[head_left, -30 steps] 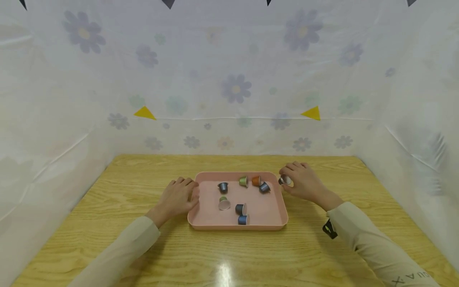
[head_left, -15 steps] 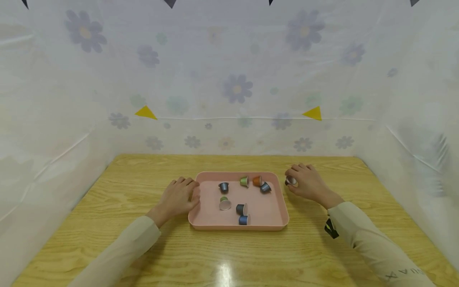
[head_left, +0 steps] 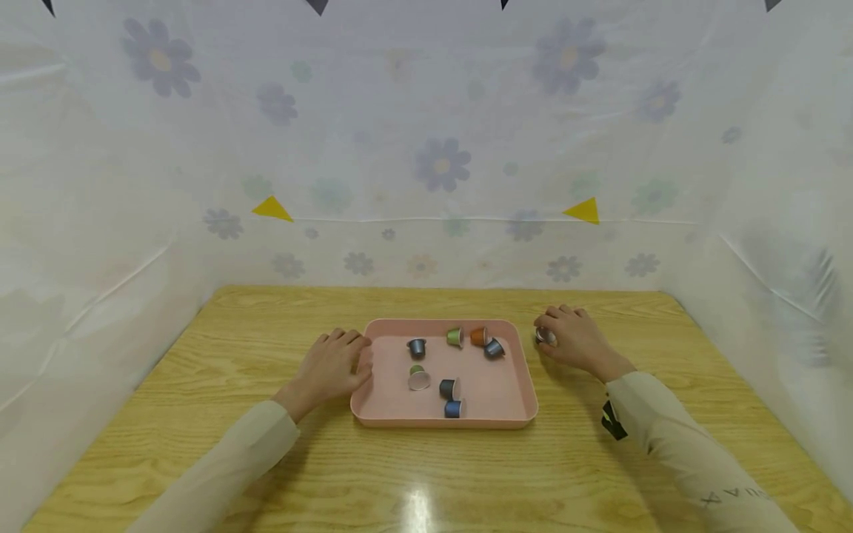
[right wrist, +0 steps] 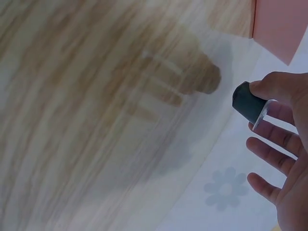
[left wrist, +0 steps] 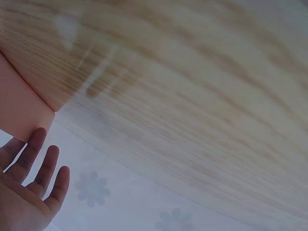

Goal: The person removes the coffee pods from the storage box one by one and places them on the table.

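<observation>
Pink rectangular tray with rounded corners and a low wall lies on the wood-grain tabletop, long side toward the person. The left hand rests relaxed fingers against the tray's left end; this contact probably steadies the tray. The right hand pinches a dark green, tapered capsule with a silvery flange, just beyond the tray's right end. The thumb bears on the capsule's side and the flange faces the palm; a fingertip grip appears suited to so small a part. Contact between that capsule and the tabletop cannot be confirmed.

Seven capsules lie inside the tray, including an orange capsule near the far wall and a glossy blue capsule at the near wall. The wall presumably keeps tapered bodies from rolling away.
</observation>
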